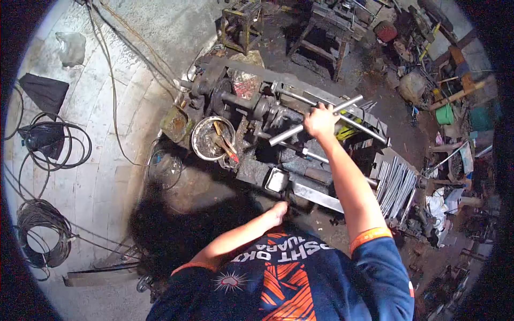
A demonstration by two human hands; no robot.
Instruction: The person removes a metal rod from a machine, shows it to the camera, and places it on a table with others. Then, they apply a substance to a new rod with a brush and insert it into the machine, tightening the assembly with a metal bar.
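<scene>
My right hand (320, 122) is closed around the middle of a bright metal rod (287, 135), holding it slanted above a greasy metalworking machine that looks like a lathe (230, 101). Low at the machine's near side is my left hand (278, 211), beside a small square pan with a pale surface (277, 180). Its fingers are mostly hidden, so whether it grips anything does not show. A second long bar (297, 97) runs along the machine behind my right hand.
A round bowl (195, 140) holding dark residue and a wooden-handled tool (225, 143) sits at the machine's left. Several rods (396, 184) lie to the right. Coiled cable (43, 230) is on the left floor, with a metal stand (241, 27) behind the machine.
</scene>
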